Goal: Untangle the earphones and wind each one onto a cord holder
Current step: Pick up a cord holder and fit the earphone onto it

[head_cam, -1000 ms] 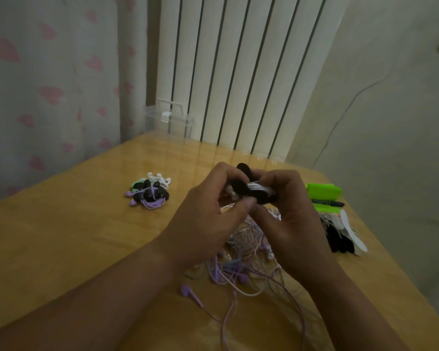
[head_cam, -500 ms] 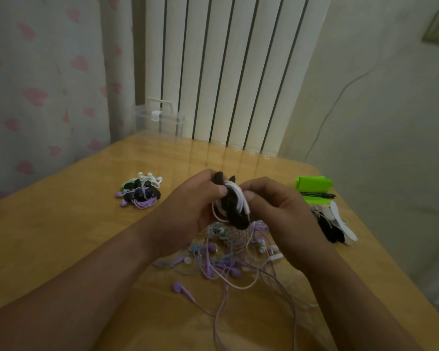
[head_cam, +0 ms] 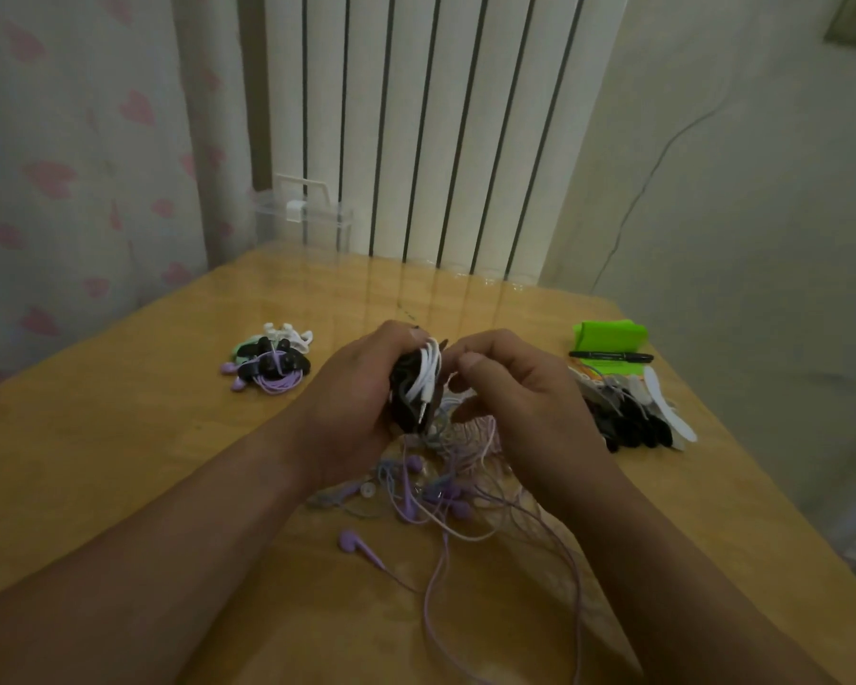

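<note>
My left hand (head_cam: 357, 402) grips a black cord holder (head_cam: 408, 402) with a white earphone cord (head_cam: 428, 375) wound round it; the jack plug hangs at its lower end. My right hand (head_cam: 515, 402) is beside it, fingers curled, thumb and fingertips at the holder's right edge. Under both hands lies a tangle of purple, white and bluish earphones (head_cam: 441, 491). A loose purple earbud (head_cam: 352, 542) lies in front of the tangle.
A small pile of wound earphones on holders (head_cam: 270, 363) lies at the left on the wooden table (head_cam: 95, 437). Spare black and white holders (head_cam: 633, 412), a black pen (head_cam: 611, 357) and a green item (head_cam: 609, 333) lie at the right. A clear plastic box (head_cam: 302, 220) stands at the back.
The holder has turned from lying across my hands to standing upright in my left hand. More white cord is wound on it, and the plug end now hangs free.
</note>
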